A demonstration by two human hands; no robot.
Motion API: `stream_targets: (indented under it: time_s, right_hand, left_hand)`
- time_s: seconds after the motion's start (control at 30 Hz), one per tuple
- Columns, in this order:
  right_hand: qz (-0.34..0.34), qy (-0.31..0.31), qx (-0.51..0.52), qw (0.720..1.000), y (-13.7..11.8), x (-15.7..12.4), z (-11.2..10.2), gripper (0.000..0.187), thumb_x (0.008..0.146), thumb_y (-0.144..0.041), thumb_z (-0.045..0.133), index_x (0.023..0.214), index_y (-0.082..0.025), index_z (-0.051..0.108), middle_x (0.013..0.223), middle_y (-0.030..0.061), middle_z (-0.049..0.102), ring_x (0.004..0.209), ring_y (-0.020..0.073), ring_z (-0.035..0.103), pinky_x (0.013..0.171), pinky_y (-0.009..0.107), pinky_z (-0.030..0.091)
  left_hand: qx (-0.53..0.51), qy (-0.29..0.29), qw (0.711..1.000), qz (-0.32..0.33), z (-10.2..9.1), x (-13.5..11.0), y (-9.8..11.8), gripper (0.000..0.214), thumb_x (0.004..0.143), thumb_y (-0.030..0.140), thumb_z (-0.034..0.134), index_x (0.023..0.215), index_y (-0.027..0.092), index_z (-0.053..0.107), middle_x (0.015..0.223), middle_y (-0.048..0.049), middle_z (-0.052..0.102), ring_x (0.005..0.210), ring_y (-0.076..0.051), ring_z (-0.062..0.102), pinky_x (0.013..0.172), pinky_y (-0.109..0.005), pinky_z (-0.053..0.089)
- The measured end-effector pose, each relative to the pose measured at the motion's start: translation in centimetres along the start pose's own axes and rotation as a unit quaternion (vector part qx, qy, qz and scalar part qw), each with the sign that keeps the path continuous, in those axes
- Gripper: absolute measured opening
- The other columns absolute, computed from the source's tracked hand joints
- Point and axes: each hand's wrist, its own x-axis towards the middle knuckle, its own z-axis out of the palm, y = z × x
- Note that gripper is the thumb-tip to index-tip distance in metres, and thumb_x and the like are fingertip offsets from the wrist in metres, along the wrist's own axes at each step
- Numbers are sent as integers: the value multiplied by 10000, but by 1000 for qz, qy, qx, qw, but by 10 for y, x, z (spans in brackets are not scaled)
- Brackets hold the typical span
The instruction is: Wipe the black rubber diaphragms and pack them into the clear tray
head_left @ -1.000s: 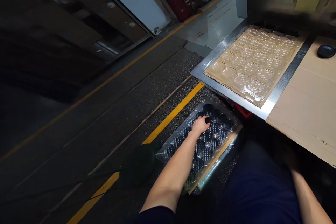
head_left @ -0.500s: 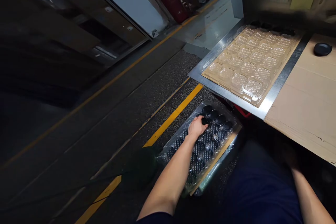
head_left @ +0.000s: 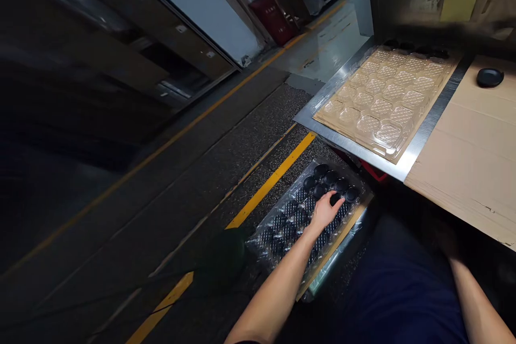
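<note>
Left hand (head_left: 324, 209) half curled, fingertips on a black cap (head_left: 336, 199) at the far end of the floor tray (head_left: 282, 220), beside its right edge. Whether the cap is gripped: cannot tell. Right hand (head_left: 443, 242) in shadow; state unreadable.

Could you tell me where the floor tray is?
Head view, lower centre: the floor tray lies right of the yellow line, under the left hand.

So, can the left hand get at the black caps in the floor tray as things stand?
Probably yes: the left hand is over the tray, fingers on one black cap, and the other caps look uncovered.
</note>
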Motion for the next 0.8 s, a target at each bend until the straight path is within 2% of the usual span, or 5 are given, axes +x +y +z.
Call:
stream_targets:
  time_s: [0.1,0.23,0.33,0.5,0.8]
  right_hand:
    - [11,4,6,1000,6,-1,2,335,795,-408,571,927,-192,791,1050,121,767,1139,331,676,1023,495,510]
    - [11,0,11,1000,12,1,3,343,789,-404,569,943,-188,786,1066,118,766,1133,322,681,1013,481,521]
    - [6,0,7,1000,12,5,3,352,774,-386,561,943,-169,780,1087,139,760,1130,333,682,1019,497,516]
    - [-2,0,4,1000,12,10,3,345,758,-383,574,931,-169,782,1075,142,762,1106,334,692,1001,485,528]
    - [-2,-2,1,1000,23,12,4,378,769,-453,582,952,-184,772,1028,109,772,1078,322,700,981,472,533]
  left_hand:
    - [-202,-75,975,-48,6,-31,36,591,975,639,438,1241,139,606,1238,-182,694,1107,-268,698,982,-443,561]
    - [-519,-195,822,-130,0,-75,97,596,994,648,390,1185,141,638,1104,-142,726,850,-174,737,724,-267,617]
    - [-593,-235,757,-145,-3,-98,136,587,975,660,429,1094,135,662,997,-122,727,748,-165,723,616,-245,608]
    - [-590,-263,756,-104,3,-111,164,561,949,657,498,1081,136,661,994,-123,730,769,-193,735,614,-252,604]
    - [-574,-285,762,-97,14,-112,168,547,945,644,521,1087,134,658,1005,-130,736,772,-205,741,612,-264,605]
